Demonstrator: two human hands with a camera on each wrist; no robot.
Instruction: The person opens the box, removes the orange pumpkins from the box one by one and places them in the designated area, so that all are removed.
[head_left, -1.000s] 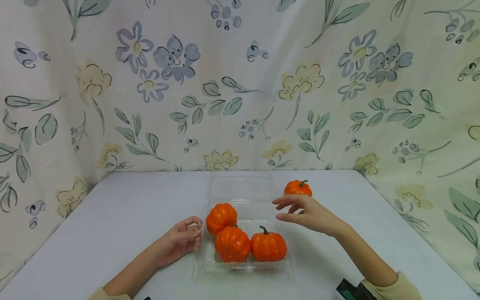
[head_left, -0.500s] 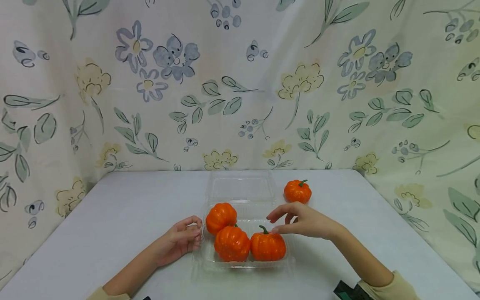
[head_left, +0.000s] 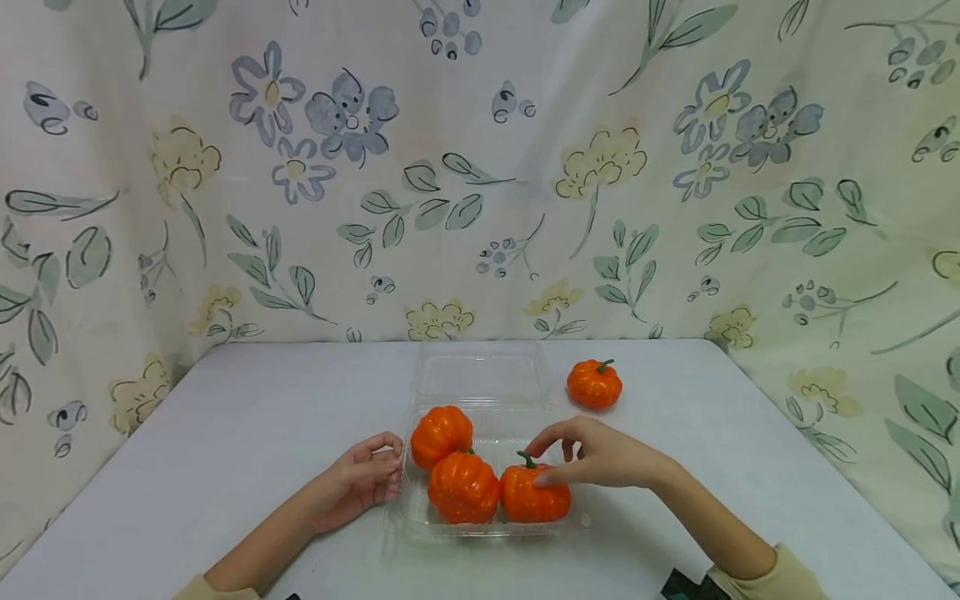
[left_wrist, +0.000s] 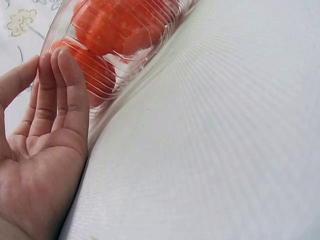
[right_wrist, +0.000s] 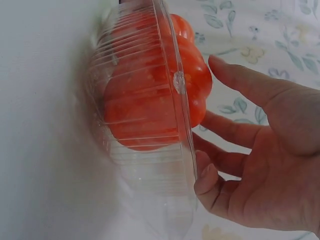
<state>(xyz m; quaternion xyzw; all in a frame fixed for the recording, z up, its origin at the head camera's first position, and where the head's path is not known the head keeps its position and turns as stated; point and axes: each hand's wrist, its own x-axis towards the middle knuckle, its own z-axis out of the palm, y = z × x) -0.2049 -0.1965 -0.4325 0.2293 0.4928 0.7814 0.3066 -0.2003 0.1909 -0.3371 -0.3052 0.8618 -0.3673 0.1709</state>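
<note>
A clear plastic clamshell container (head_left: pixel 491 531) stands on the table with its lid open to the back. It holds an orange pumpkin at the back left (head_left: pixel 441 437), another at the front left (head_left: pixel 463 490) and a third at the front right (head_left: pixel 534 500). My left hand (head_left: pixel 363 479) pinches the container's left rim between thumb and fingertips, shown close up in the left wrist view. Over the front right pumpkin, my right hand (head_left: pixel 603 454) spreads thumb and fingers around its top, near the green stem. In the right wrist view, the thumb tip (right_wrist: pixel 217 65) is right at the pumpkin's surface.
One more orange pumpkin (head_left: pixel 594 385) sits on the white table (head_left: pixel 300 400) behind the right hand, outside the container. The transparent lid (head_left: pixel 482 375) lies back toward a floral curtain (head_left: pixel 450 208) behind the table.
My right hand has moved down and toward me, from in front of the loose pumpkin to over the front right pumpkin in the container. The left hand keeps its place at the rim.
</note>
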